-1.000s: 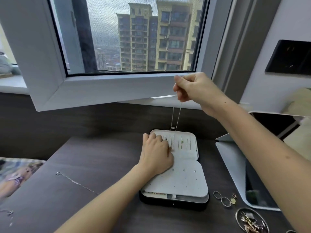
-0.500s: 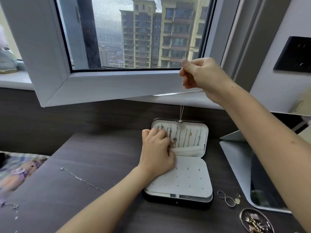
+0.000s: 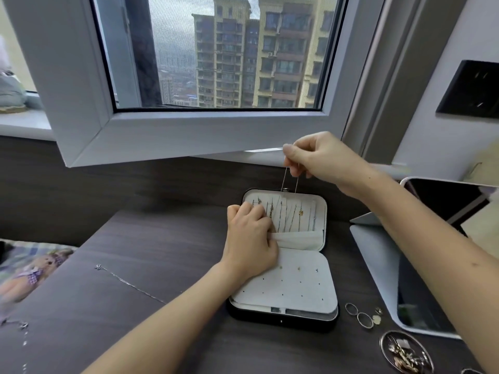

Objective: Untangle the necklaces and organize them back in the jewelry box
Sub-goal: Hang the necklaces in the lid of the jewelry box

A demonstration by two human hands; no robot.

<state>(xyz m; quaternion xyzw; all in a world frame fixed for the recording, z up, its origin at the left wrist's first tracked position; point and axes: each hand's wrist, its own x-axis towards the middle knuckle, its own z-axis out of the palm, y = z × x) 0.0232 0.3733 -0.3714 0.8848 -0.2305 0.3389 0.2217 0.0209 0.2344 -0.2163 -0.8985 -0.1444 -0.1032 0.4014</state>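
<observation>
Step in hand: hanging one freed necklace in the lid of the jewelry box, as I judge it.
Right hand: pinches the necklace at its top. Two thin strands hang down to the lid's upper edge.
Left hand: rests on the left of the jewelry box, fingers curled on the edge of the cloth pocket.
Jewelry box: open on the table, with several chains hung side by side in the lid.
Method advised: keep the strands taut and apart, hook the top into a free slot, and hold the pocket open so the tail drops in straight.
Risk: brushing neighbouring chains and knotting them again.
Left to do: loose chain on the table, well left of the box.
Nearby: rings and a small dish, to the right.
</observation>
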